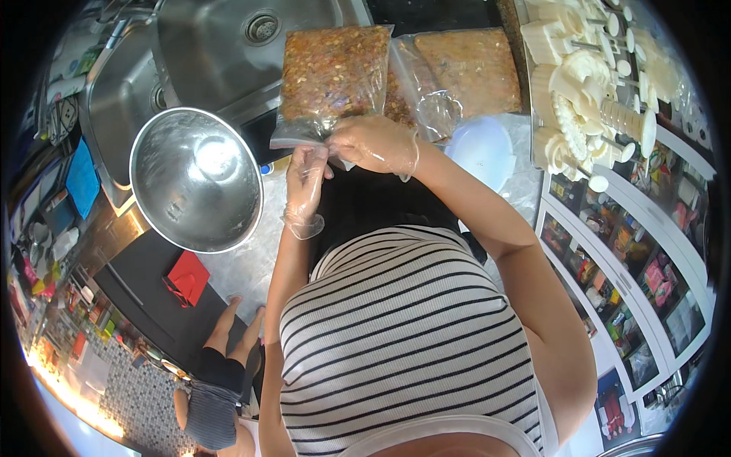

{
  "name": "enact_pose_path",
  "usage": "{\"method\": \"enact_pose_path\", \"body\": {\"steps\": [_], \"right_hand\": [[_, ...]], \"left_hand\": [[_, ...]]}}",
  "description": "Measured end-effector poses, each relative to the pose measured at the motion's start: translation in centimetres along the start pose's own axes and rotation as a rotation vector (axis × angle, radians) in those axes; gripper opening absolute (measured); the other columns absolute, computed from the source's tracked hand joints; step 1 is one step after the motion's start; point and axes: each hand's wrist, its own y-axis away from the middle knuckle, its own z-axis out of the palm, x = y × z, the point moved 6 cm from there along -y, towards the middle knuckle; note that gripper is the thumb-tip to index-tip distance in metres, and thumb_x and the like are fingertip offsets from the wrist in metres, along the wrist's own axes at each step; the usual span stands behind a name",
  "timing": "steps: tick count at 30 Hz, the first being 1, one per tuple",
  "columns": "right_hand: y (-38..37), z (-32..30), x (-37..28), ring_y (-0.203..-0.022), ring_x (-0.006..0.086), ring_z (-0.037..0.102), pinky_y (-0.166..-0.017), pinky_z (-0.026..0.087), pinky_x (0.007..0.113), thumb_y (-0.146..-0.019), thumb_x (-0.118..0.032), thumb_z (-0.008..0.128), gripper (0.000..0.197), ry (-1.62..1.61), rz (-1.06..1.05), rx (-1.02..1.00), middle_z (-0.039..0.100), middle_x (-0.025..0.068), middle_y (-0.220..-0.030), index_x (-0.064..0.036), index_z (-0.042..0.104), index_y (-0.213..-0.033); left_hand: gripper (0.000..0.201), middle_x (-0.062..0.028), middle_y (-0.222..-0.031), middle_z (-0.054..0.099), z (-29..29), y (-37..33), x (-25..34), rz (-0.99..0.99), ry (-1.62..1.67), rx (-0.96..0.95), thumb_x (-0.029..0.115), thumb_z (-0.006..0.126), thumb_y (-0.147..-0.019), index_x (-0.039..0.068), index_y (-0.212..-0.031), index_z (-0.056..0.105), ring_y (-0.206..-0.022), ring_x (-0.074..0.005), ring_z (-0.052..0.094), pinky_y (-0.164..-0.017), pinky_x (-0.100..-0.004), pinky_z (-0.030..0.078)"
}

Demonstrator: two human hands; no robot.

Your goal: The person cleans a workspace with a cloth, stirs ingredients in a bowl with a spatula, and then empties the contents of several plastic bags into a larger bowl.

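Note:
A clear zip bag [333, 76], filled flat with a chunky brown and orange mixture, lies at the sink's near edge with its zip edge toward me. My left hand [306, 181], in a clear disposable glove, pinches that edge from below. Gloved the same way, my right hand [371, 148] has its fingers closed on the edge just beside the left. Fingertips of both hands nearly meet there. To the right lies another filled clear bag [470, 72], lighter brown, partly over a further bag [399, 103] of the mixture.
A large steel bowl [196, 180] stands left of my hands, by the steel sink [205, 46]. A pale bluish-white plastic piece [481, 152] is right of my right hand. Cream plastic plunger-like pieces [582, 91] crowd the far right. Another person [209, 411] is at lower left, near a red bag [188, 276].

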Motion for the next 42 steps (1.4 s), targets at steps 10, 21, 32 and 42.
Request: {"method": "enact_pose_path", "body": {"steps": [10, 21, 32, 42], "right_hand": [[0.3, -0.2, 0.3, -0.079, 0.0346, 0.058, -0.069, 0.046, 0.043, -0.083, -0.019, 0.053, 0.019, -0.050, -0.003, 0.088, 0.059, 0.0141, -0.082, -0.0020, 0.062, -0.083], [-0.1, 0.6, 0.8, -0.083, 0.0337, 0.059, -0.072, 0.047, 0.041, -0.082, -0.018, 0.055, 0.020, -0.043, -0.042, 0.044, 0.061, 0.0137, -0.087, -0.0028, 0.064, -0.092], [-0.4, -0.2, 0.2, -0.082, 0.0332, 0.058, -0.074, 0.046, 0.040, -0.081, -0.022, 0.058, 0.023, -0.023, -0.056, -0.002, 0.060, 0.0143, -0.085, -0.0029, 0.065, -0.093], [-0.6, -0.5, 0.9, -0.079, 0.0314, 0.060, -0.074, 0.046, 0.040, -0.082, -0.033, 0.057, 0.030, -0.154, -0.092, 0.047, 0.064, 0.0136, -0.076, -0.0052, 0.068, -0.083]], "left_hand": [[0.024, -0.0001, -0.068, 0.052, 0.3, -0.4, -0.2, 0.045, -0.039, 0.090, 0.027, 0.054, -0.092, 0.005, -0.099, 0.053, -0.058, -0.0043, 0.045, -0.050, -0.0182, 0.030], [0.016, -0.0011, -0.082, 0.054, -0.2, -0.1, -0.8, 0.023, -0.006, 0.040, 0.015, 0.058, -0.089, 0.004, -0.099, 0.053, -0.064, -0.0078, 0.048, -0.059, -0.0225, 0.042], [0.012, -0.0008, -0.081, 0.054, -0.3, 0.1, -0.6, 0.064, -0.019, 0.044, 0.014, 0.056, -0.091, 0.004, -0.098, 0.053, -0.063, -0.0071, 0.047, -0.059, -0.0207, 0.041], [0.013, -0.0006, -0.080, 0.054, -0.6, -0.1, -0.2, 0.063, -0.067, 0.010, 0.015, 0.056, -0.091, 0.003, -0.097, 0.053, -0.064, -0.0069, 0.048, -0.059, -0.0206, 0.040]]}}
